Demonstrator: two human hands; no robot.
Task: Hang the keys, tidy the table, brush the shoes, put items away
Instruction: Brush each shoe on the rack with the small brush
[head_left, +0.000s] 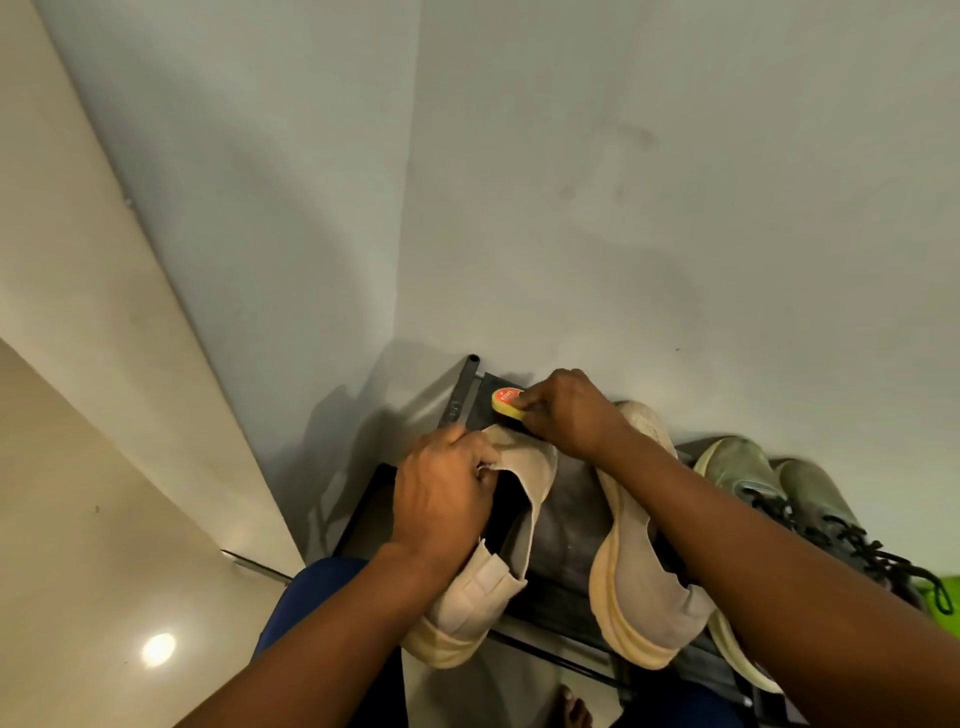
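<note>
Dark shoe rack (470, 387) against grey wall — left hand (441, 488) grip around beige shoe (498, 525), right hand (566, 410) grip pinching yellow brush (506, 404) just beyond its toe.

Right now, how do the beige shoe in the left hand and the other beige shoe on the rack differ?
The held beige shoe is gripped at its opening by the left hand and tilted over the shoe rack's front edge; the resting beige shoe lies untouched on the rack under the right forearm. The held shoe shows its dark inside; the resting shoe shows only its upper and sole. Both have beige uppers and yellowed soles.
</note>
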